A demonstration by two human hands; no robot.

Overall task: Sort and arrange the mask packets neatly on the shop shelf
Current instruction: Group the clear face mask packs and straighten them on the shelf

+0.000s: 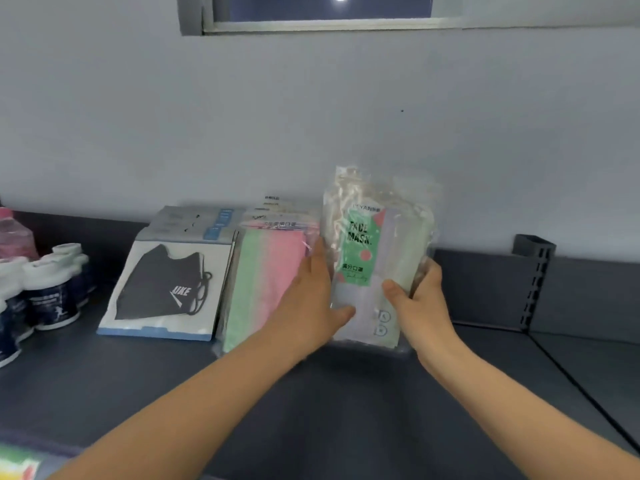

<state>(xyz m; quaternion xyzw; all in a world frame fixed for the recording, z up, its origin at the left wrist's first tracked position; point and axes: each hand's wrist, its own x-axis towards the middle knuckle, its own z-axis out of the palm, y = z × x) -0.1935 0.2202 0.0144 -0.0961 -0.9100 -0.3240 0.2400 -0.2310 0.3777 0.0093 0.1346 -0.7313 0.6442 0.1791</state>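
Observation:
A clear packet labelled FACE MASK (374,251), with a green label and pale masks inside, stands nearly upright on the dark grey shelf (311,403). My left hand (311,299) holds its lower left edge and my right hand (419,299) grips its lower right side. To its left leans a stack of green and pink mask packets (266,285), touching my left hand. Further left leans a stack of black-mask packets (169,285) with blue trim.
White bottles with dark blue labels (52,289) crowd the shelf's left end, with a pink packet (14,233) behind them. A grey slotted bracket (535,278) stands at the back right. A divider line (581,386) crosses the shelf on the right. A colourful packet corner (17,465) shows bottom left.

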